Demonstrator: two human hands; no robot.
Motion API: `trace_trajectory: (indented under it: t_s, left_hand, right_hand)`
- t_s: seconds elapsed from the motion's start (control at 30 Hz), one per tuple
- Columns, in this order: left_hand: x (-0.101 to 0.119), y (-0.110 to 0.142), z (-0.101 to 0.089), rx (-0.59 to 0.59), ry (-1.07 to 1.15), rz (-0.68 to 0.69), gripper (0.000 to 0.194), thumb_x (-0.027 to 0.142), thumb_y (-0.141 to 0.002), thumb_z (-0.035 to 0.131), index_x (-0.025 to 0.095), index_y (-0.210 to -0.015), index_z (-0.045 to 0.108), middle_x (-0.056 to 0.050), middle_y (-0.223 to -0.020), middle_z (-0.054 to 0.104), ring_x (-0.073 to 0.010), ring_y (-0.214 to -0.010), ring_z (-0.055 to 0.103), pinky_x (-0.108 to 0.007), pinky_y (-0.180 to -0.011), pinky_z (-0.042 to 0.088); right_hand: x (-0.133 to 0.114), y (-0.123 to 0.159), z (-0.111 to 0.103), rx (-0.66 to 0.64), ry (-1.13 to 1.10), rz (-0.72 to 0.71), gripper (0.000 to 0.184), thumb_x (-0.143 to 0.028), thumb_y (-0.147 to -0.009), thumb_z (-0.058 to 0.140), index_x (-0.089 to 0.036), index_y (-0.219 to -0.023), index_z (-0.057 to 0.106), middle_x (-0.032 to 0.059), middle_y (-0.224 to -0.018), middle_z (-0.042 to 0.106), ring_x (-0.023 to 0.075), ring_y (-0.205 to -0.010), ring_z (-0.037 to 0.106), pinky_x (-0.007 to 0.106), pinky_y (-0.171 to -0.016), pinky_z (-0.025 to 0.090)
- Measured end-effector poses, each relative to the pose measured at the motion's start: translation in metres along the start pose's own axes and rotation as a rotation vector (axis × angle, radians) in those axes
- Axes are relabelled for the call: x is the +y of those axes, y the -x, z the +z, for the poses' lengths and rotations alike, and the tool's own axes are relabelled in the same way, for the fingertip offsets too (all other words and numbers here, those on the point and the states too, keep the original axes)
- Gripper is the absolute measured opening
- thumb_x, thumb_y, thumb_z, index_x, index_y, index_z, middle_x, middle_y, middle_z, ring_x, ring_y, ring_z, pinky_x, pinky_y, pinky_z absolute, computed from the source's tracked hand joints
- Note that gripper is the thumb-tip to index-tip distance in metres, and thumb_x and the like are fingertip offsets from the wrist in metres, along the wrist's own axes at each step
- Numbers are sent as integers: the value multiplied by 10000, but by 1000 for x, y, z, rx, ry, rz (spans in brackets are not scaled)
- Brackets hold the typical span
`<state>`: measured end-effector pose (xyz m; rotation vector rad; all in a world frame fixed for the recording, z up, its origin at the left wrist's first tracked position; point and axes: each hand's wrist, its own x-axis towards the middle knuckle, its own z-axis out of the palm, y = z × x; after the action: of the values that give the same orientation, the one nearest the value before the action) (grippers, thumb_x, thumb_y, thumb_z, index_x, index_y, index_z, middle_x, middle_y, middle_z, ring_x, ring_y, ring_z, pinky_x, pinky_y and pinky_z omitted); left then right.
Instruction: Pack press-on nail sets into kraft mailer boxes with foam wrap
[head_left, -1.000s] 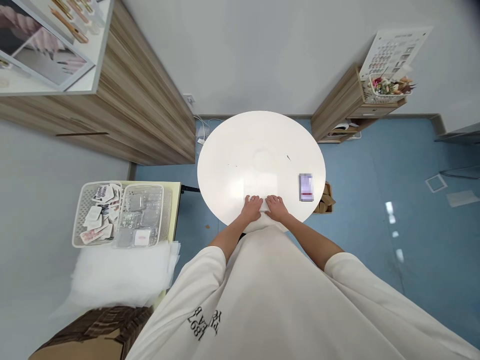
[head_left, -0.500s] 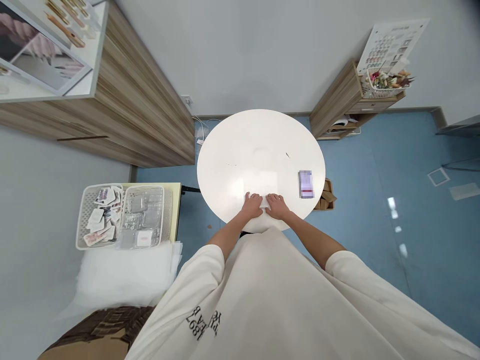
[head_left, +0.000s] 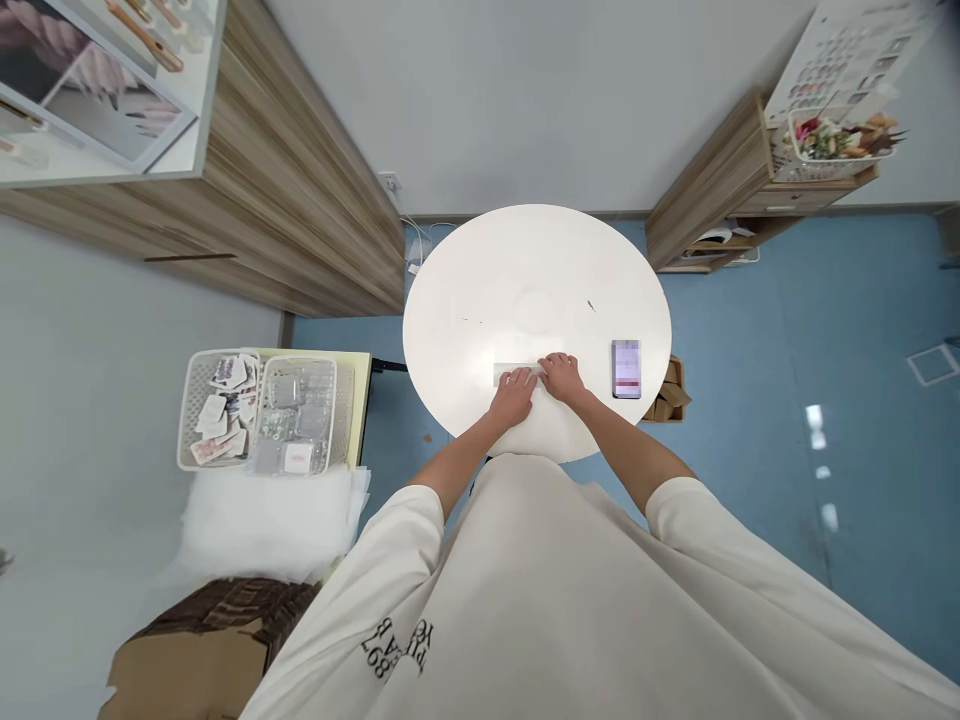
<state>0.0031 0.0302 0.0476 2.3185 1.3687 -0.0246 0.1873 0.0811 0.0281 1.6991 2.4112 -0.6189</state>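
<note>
Near the front of the round white table (head_left: 536, 255) lies a small, pale translucent strip (head_left: 504, 372), perhaps folded or rolled wrapping; its exact kind is too faint to tell. My left hand (head_left: 514, 396) has its bent fingers over the strip's near side. At the strip's right end, my right hand (head_left: 562, 376) is closed with its fingers curled down on it. The hands are close together, and part of the strip is hidden under them. To the right of my right hand lies a phone (head_left: 626, 369) with its screen lit.
At left, a side table (head_left: 362, 385) bears a basket of cards (head_left: 217, 408), a basket of clear boxes (head_left: 296, 415) and translucent sheets (head_left: 270, 515). An open cardboard box (head_left: 187, 670) stands nearer. Cabinets (head_left: 315, 160) flank the wall. Another box (head_left: 675, 390) sits beyond the phone.
Both hands have moved forward on the table, away from my body, and the right hand is now farther forward than the left. The translucent piece now shows as a narrow strip. My view has shifted slightly.
</note>
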Motion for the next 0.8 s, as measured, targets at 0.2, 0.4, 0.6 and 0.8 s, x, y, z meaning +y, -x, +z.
trace_trajectory:
  t_s: [0.2,0.4,0.6,0.8]
  left_hand:
    - [-12,-3,21,-154,-58,-3,764,138,-831,530,171,-1561,307,-160,-1669,216,-334,-1520,225,-560,-1210,146]
    - [-14,-5,23,-139,-80,-2,764,119,-828,527,199,-1564,341,-152,-1620,326,-343,-1483,294,-559,-1220,114]
    - [-4,1,20,-141,-59,-8,763,95,-812,542,174,-1551,371,-184,-1551,395,-359,-1465,307,-570,-1218,93]
    - [0,-15,18,-143,-87,-18,774,76,-828,540,200,-1569,354,-204,-1473,445,-380,-1410,360,-585,-1194,122]
  right_hand:
    - [3,-18,4,-22,-48,73,425,-306,-974,462,-193,-1373,553,168,-1426,492,342,-1313,374,495,-1108,236]
    - [-1,19,17,134,-303,518,557,-382,-966,437,-167,-1477,383,182,-1445,452,338,-1311,401,480,-1076,312]
    - [-5,44,28,73,-493,773,515,-466,-940,480,-177,-1366,473,177,-1359,513,346,-1283,452,475,-1032,370]
    - [-14,29,25,119,-474,834,493,-492,-867,600,-183,-1239,503,182,-1299,537,361,-1251,464,481,-1022,369]
